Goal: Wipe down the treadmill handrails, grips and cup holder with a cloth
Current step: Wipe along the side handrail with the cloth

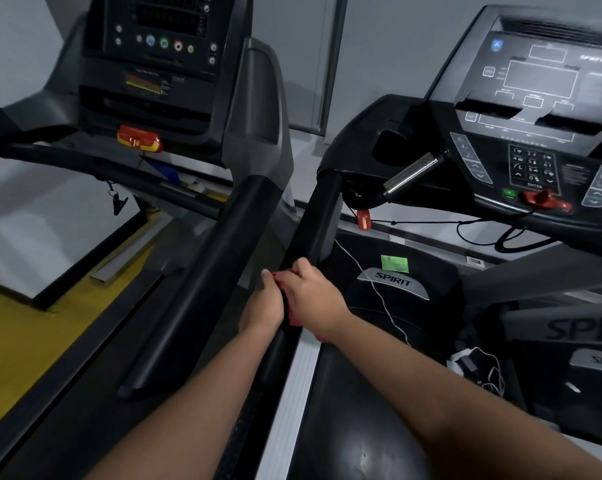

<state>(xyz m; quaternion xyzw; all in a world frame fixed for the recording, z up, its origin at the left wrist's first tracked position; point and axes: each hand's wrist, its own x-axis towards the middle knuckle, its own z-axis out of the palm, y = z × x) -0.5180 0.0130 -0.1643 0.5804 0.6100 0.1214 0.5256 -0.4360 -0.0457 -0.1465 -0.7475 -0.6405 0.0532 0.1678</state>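
Note:
A red cloth [294, 321] is wrapped on the black left handrail [314, 223] of the right-hand treadmill, and only small bits of it show between my hands. My right hand [314, 296] grips the cloth from the rail's right side, fingers curled over the top. From the left side my left hand [263, 306] grips the same cloth-covered spot, thumb pointing up the rail. The two hands touch. Higher up, a metal pulse grip [413, 173] sticks out below a dark cup holder recess [389, 137].
The neighbouring treadmill's black handrail [216, 271] runs parallel close on the left, leaving a narrow gap. The right treadmill's console [534, 168] has a red safety key, and its cord [431, 222] hangs below. A white cable [379, 292] and charger [465, 362] lie on the motor cover.

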